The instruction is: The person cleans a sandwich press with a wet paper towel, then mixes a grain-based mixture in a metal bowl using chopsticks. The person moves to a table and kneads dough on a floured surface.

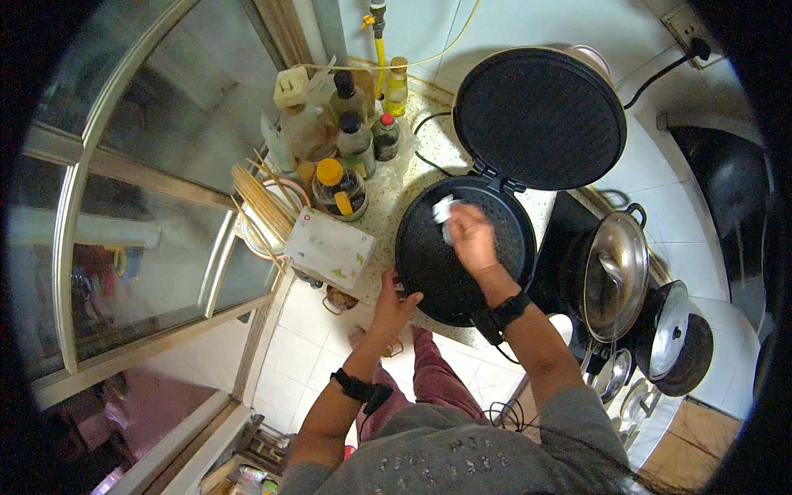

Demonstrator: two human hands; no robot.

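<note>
A round black electric griddle stands on the speckled counter, its ribbed lid [540, 117] hinged up against the wall. My right hand [473, 238], slightly blurred, grips a crumpled white tissue or cloth [444, 210] over the upper part of the lower plate [433, 266]. Part of the white piece is hidden behind the fingers. At the plate's lower left rim rests my left hand [396, 306], thumb and fingers spread around the griddle's edge. It appears to steady the rim and holds nothing else that shows.
Left of the griddle lie a tissue pack [331, 247], bamboo skewers [263, 201] on a white bowl [296, 192], and several sauce bottles [356, 142]. A lidded pan [619, 272] stands on the hob at right. The griddle's black cord [421, 133] runs behind it.
</note>
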